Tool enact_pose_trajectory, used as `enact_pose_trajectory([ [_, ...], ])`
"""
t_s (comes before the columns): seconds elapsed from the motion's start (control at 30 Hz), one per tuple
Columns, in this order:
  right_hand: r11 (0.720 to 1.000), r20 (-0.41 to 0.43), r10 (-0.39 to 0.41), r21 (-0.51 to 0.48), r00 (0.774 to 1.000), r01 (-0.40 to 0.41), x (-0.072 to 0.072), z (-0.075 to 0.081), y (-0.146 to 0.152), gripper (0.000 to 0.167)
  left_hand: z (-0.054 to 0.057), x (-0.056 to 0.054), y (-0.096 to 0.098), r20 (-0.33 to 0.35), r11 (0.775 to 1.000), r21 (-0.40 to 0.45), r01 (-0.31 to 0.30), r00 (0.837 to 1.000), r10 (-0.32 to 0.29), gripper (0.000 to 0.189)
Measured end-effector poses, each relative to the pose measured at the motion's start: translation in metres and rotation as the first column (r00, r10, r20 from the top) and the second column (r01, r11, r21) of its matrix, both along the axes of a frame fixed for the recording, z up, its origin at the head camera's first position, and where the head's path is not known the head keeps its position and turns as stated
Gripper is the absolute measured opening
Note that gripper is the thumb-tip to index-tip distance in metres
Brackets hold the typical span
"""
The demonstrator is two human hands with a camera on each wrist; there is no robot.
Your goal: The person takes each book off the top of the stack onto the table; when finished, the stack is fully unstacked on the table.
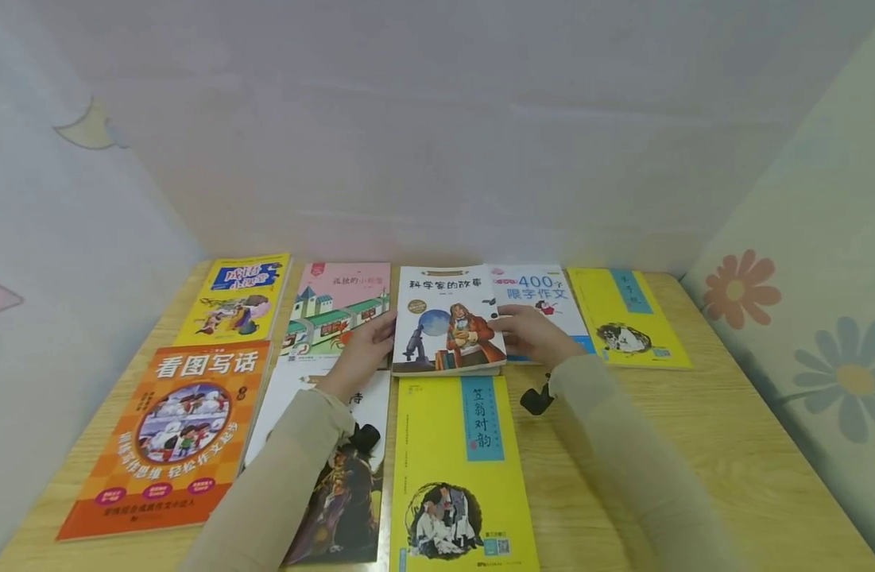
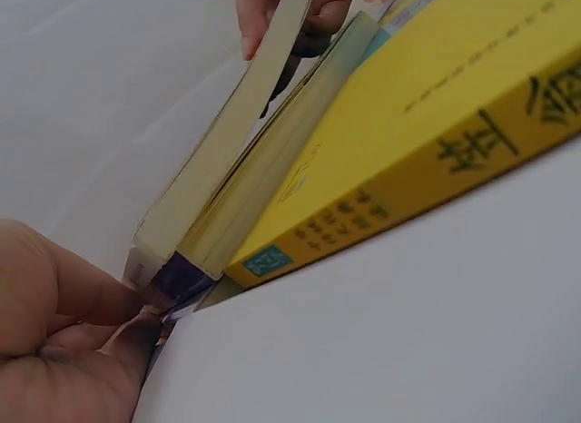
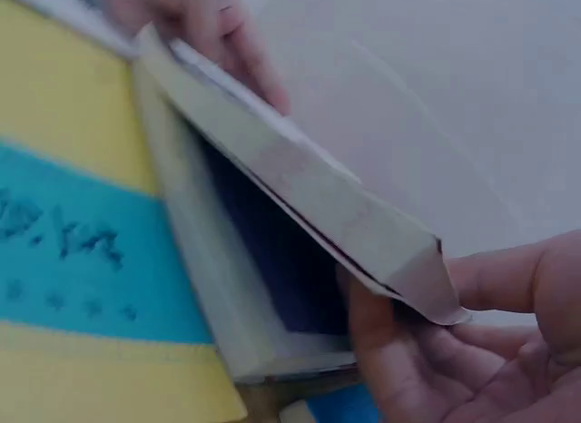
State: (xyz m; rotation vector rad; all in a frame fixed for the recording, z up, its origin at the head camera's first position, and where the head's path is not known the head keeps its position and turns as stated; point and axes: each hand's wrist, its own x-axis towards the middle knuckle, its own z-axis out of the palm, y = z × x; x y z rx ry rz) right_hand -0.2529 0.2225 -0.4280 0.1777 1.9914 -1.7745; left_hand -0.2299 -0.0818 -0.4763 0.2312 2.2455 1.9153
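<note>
A white paperback with a robed figure and a telescope on its cover is between my two hands. My left hand pinches its left edge near the spine, with thumb and fingers close together in the left wrist view. My right hand grips the opposite edge, fingers curled under the corner. Below it lies another book with a dark blue cover. The right wrist view shows a wedge-shaped gap between the two, wider on the right-hand side. A yellow book with a blue title strip lies just in front.
At the back are a yellow cartoon book, a pink-topped book, a blue-and-white book and another yellow book. An orange book lies front left. A dark illustrated book is partly under my left forearm. A pale curtain stands behind.
</note>
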Motion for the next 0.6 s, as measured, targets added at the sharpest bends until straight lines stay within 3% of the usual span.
enact_pose_trajectory([
  [0.13, 1.000, -0.098, -0.010, -0.009, 0.995, 0.009, 0.009, 0.005, 0.010, 0.068, 0.004, 0.004, 0.001, -0.008, 0.999, -0.045, -0.007, 1.000, 0.007, 0.057],
  [0.3, 0.998, -0.242, 0.016, -0.047, 0.970, -0.028, 0.035, 0.008, 0.044, 0.069, 0.005, 0.010, 0.003, 0.003, 0.995, -0.102, -0.004, 1.000, 0.004, 0.058],
  [0.37, 0.990, -0.240, 0.007, -0.134, 0.971, -0.040, 0.048, 0.008, 0.061, 0.072, 0.005, 0.011, 0.003, -0.011, 0.994, -0.113, 0.003, 1.000, -0.004, 0.060],
  [0.43, 0.960, -0.200, -0.027, -0.279, 0.979, -0.030, 0.061, 0.006, 0.077, 0.076, 0.005, 0.011, 0.003, -0.028, 0.993, -0.118, 0.009, 1.000, -0.013, 0.061],
  [0.57, 0.901, -0.158, -0.029, -0.431, 0.987, -0.043, 0.090, -0.008, 0.105, 0.081, 0.011, 0.009, 0.003, -0.032, 0.994, -0.108, 0.016, 0.999, -0.020, 0.062],
  [0.6, 0.900, -0.165, -0.025, -0.434, 0.986, -0.050, 0.097, -0.013, 0.110, 0.080, 0.011, 0.008, 0.003, -0.027, 0.994, -0.107, 0.016, 0.999, -0.019, 0.062],
])
